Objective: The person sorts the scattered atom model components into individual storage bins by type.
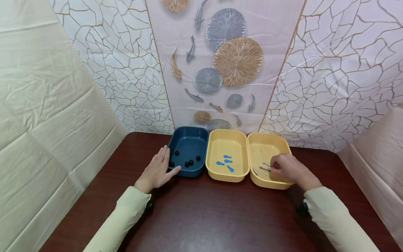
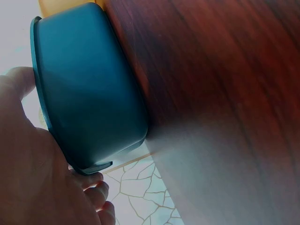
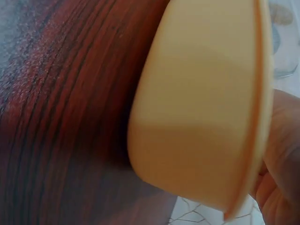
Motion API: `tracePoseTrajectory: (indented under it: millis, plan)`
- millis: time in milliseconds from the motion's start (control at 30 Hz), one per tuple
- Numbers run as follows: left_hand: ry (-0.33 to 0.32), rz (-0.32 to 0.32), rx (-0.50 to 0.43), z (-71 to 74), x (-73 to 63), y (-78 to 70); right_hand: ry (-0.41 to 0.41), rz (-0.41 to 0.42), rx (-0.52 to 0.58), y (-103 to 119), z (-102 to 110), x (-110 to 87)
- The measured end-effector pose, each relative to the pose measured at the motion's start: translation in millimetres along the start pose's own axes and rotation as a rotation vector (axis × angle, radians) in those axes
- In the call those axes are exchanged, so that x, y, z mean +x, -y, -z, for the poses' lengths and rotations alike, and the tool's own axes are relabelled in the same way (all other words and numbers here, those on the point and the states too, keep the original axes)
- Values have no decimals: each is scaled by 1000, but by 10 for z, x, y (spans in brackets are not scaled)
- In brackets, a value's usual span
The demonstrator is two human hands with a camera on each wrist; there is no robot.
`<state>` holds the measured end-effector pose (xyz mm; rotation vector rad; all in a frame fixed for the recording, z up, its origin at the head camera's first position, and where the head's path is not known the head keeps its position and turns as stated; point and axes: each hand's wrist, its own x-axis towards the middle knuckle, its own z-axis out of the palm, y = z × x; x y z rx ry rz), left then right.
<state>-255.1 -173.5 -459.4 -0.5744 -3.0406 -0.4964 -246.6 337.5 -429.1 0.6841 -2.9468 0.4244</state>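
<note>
My left hand [image 1: 156,168] lies with straight fingers along the left rim of the dark blue bin [image 1: 188,173], its thumb spread over the near corner. In the left wrist view the thumb and palm touch the bin's rim [image 2: 41,101]. Several small black balls [image 1: 190,162] lie in that bin. Inside the right yellow bin [image 1: 267,183], my right hand [image 1: 288,168] bends its fingers and pinches the end of a thin purple stick [image 1: 266,164]. More purple sticks [image 1: 264,168] lie beside the fingertips. In the right wrist view, the bin wall hides those fingertips.
A middle yellow bin [image 1: 227,177] stands between the other two and holds several small blue drop-shaped pieces [image 1: 230,168]. The bins stand in a row at the back of the dark wooden table [image 1: 214,213]. Behind them hangs a patterned cloth [image 1: 220,115].
</note>
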Motion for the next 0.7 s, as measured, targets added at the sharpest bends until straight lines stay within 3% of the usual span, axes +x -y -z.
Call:
tracePoseTrajectory:
  millis: [433, 700]
  plan:
    - [6, 1, 1, 2, -12, -2, 88, -70, -37, -61, -97, 72]
    - [15, 3, 22, 42, 6, -15, 32, -49, -42, -3, 54, -6]
